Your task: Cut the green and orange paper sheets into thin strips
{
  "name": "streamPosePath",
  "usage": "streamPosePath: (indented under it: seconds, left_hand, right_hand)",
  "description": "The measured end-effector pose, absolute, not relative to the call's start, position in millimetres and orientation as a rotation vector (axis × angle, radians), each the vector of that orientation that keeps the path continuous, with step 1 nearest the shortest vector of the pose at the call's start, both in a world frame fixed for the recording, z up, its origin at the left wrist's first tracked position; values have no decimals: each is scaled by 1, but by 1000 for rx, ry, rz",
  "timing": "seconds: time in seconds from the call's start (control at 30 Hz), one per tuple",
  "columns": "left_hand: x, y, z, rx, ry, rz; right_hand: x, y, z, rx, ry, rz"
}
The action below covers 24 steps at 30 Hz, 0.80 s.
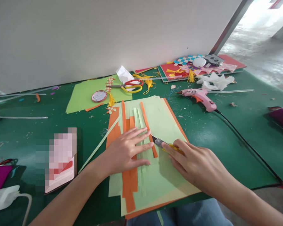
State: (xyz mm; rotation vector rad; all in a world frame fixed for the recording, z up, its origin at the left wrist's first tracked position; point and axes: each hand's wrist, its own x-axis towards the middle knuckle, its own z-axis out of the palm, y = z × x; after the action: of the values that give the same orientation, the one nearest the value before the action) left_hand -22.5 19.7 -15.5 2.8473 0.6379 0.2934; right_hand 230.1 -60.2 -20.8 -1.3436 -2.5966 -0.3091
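One utility knife [158, 142], yellow-handled, sits in the right hand's [195, 158] grasp over the pale green paper [165, 175], its long axis slanting across the sheet, blade pointing away and to the left, against a narrow orange strip [145, 117]. That strip runs lengthwise away from the person, far end leaning left. The left hand [127, 150], gripping nothing, lies palm down, fingers spread across light green strips [135, 115] and the narrow orange one.
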Motion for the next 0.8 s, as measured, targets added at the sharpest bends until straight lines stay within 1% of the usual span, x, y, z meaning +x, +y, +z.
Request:
streamPosePath:
  seconds: [0.5,0.8]
  left_hand:
    - [-24,19,-19,2860,662,280]
    - [-22,15,-17,2857,581,348]
  right_hand:
    - [225,-47,-22,-1437,-2563,-285]
    - [226,-52,-21,-1374,-2589,-319]
